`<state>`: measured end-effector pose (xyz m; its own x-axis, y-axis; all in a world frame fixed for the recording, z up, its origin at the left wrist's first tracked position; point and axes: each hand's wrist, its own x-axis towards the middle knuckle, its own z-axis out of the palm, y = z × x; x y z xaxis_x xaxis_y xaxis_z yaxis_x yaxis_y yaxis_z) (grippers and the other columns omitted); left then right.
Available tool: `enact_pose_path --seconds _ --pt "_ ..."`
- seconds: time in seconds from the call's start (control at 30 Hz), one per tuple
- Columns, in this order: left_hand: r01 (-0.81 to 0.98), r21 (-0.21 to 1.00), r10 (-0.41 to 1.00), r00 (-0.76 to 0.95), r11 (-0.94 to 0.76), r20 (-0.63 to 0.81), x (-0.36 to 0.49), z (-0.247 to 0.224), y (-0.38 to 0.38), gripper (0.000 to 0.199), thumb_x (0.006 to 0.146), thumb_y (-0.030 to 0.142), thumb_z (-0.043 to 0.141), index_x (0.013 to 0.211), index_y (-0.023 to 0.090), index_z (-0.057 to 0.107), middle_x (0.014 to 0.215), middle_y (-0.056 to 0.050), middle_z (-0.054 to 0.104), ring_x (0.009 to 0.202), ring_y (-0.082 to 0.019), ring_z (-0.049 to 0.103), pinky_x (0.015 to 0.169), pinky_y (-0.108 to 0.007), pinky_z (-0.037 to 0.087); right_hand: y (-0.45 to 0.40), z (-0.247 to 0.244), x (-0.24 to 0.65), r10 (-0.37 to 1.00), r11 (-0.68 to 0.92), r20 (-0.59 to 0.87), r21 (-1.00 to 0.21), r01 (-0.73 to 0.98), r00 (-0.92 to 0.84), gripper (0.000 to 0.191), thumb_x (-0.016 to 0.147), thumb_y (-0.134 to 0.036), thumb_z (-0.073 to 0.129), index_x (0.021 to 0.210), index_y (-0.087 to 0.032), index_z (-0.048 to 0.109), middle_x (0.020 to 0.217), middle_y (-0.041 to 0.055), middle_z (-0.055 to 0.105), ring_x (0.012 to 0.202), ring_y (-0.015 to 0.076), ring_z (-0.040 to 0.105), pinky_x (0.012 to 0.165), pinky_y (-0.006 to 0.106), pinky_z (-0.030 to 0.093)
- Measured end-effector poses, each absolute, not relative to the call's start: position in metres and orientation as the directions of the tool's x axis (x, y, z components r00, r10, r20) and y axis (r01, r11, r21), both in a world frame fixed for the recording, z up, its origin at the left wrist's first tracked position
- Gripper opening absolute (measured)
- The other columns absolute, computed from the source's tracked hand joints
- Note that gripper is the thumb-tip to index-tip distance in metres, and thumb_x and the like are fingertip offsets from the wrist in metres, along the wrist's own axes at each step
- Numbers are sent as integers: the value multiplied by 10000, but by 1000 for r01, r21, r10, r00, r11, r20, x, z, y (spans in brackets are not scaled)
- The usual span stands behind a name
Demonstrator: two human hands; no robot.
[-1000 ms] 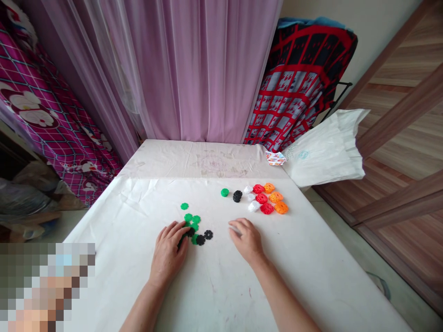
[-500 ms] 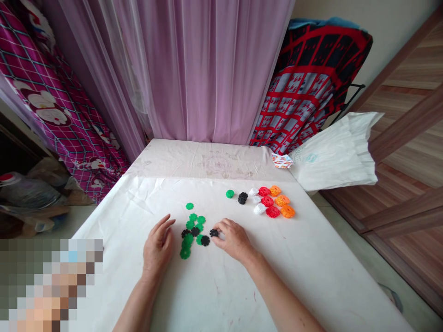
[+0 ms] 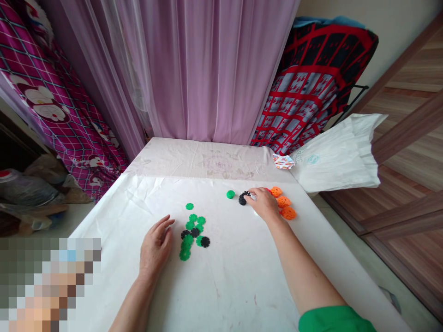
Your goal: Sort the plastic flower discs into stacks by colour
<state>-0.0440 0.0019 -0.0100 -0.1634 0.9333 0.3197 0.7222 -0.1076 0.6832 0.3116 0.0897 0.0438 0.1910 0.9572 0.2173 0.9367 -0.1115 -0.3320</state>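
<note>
My right hand [image 3: 262,202] pinches a black disc [image 3: 247,194] at the stack of black discs [image 3: 242,200] and hides most of the white and red discs behind it. Orange stacks [image 3: 284,202] show just to its right. A green stack [image 3: 230,194] stands to the left of the black one. My left hand [image 3: 156,244] rests on the table with fingers apart, holding nothing. Right of it lie loose green discs [image 3: 185,249] with a few black discs [image 3: 205,242] among them. A single green disc [image 3: 189,206] lies farther back.
The pieces lie on a white-covered table [image 3: 214,295]. At its back right are a small patterned paper item [image 3: 283,161] and a white bag [image 3: 341,157]. Purple curtains [image 3: 200,69] hang behind the table. A pixelated patch covers the lower left.
My right hand has moved right and away from me, carrying a black disc from beside the loose pieces to the black stack. My left hand has barely moved.
</note>
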Motion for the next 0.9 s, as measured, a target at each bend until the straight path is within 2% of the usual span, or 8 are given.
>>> enact_pose_path --seconds 0.17,0.4,0.47,0.57,0.63,0.73,0.9 --pt "731 675 935 -165 -97 313 -44 -11 2 315 866 373 469 1003 272 735 1233 -21 703 1011 -215 691 799 -342 584 92 37 312 958 -89 225 -352 932 176 218 809 -341 642 985 -241 721 1001 51 689 885 188 609 732 286 418" --pt "721 687 937 -168 -95 306 -43 -9 2 317 861 375 468 993 268 736 1237 -20 703 987 -204 696 780 -326 583 69 41 306 938 -55 268 -507 860 219 221 839 -313 559 973 -226 712 969 51 697 767 170 616 701 295 453" --pt "722 686 940 -163 -94 300 -43 -9 2 321 861 367 464 997 264 736 1233 -23 705 986 -204 695 801 -330 580 50 38 288 962 6 230 -552 834 146 197 851 -298 541 922 -232 712 935 38 702 733 158 615 696 289 466" --pt "727 680 944 -153 -93 293 -44 -9 2 331 863 364 459 1013 259 735 1235 -29 704 1015 -217 688 874 -365 567 18 30 249 988 155 92 -593 790 -124 139 834 -290 596 902 -253 712 909 4 701 750 145 625 738 275 486" --pt "726 681 946 -150 -92 288 -44 -10 2 330 862 368 463 1018 261 733 1243 -28 700 1039 -227 681 917 -389 553 2 25 223 972 217 56 -573 790 -227 168 803 -297 663 961 -267 713 974 5 703 873 161 641 812 282 490" --pt "719 689 949 -152 -86 277 -44 -12 2 333 863 376 462 1019 258 732 1258 -31 692 1062 -235 673 948 -407 540 -11 21 196 954 285 67 -495 820 -292 240 780 -307 718 1017 -272 704 1019 28 690 1000 196 622 880 308 478" --pt "719 690 953 -146 -84 267 -45 -14 2 332 869 366 457 1027 257 728 1275 -31 683 1088 -235 663 965 -410 530 -15 17 184 951 298 65 -450 842 -302 87 825 -264 672 906 -257 702 937 23 670 945 181 622 841 283 469"
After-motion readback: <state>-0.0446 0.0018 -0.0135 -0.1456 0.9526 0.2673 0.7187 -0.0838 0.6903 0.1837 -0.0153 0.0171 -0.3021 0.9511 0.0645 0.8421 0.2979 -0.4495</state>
